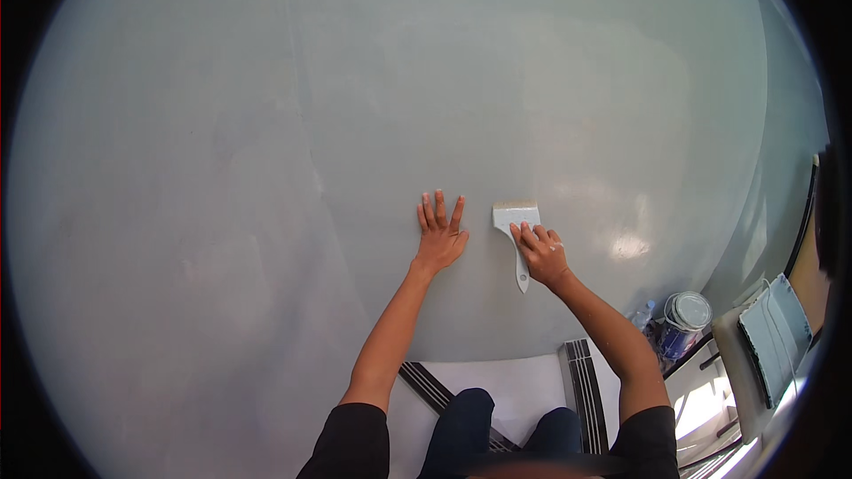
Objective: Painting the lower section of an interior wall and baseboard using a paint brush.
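A large grey-green painted wall [413, 113] fills most of the view in front of me. My left hand [440, 233] lies against it with fingers spread, holding nothing. To its right, my right hand [542, 253] grips a wide flat paintbrush [515, 216] around its pale handle. The brush is upright, its bristles at the top close to or on the wall and its handle end hanging down. Whitish smears, like paint, mark the back of my right hand.
At lower right stand a lidded paint bucket [689, 311], a clear plastic bottle [643, 314] and a chair [732, 372] bearing a paint-stained light blue tray or panel [777, 339]. Black-and-silver striped steps or rails [586, 392] flank my knees.
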Tool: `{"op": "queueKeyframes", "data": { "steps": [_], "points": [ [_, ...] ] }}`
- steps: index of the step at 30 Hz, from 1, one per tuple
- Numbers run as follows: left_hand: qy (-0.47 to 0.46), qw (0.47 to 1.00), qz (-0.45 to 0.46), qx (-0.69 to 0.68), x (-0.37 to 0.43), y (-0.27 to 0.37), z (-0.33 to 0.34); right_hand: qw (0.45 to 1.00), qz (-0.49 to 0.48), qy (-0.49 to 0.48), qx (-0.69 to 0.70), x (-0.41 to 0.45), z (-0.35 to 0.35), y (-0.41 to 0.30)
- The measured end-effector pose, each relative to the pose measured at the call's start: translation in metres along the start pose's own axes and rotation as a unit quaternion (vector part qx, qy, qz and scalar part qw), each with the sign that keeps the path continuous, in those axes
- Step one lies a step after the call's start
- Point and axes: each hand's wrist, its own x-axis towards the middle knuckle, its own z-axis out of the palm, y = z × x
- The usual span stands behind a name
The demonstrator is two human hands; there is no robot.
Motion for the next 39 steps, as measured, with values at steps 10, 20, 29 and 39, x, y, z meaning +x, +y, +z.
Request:
{"op": "queueKeyframes", "data": {
  "steps": [10,20,29,39],
  "points": [
    [-0.023,1.0,0.003,-0.014,-0.002,0.012,-0.008,0.879,0.279,-0.296,0.248,-0.101,-0.076,-0.078],
    [-0.027,0.998,-0.035,0.051,-0.005,-0.021,-0.008,0.846,0.418,-0.278,0.183,-0.032,-0.265,0.13],
    [0.026,0.998,0.014,0.057,-0.01,0.008,0.008,0.8,0.543,-0.25,-0.058,-0.114,-0.511,0.288],
    [0.036,0.995,0.018,0.096,-0.007,0.0,0.006,0.648,0.609,-0.352,-0.293,-0.277,-0.538,0.343]
  ]
}}
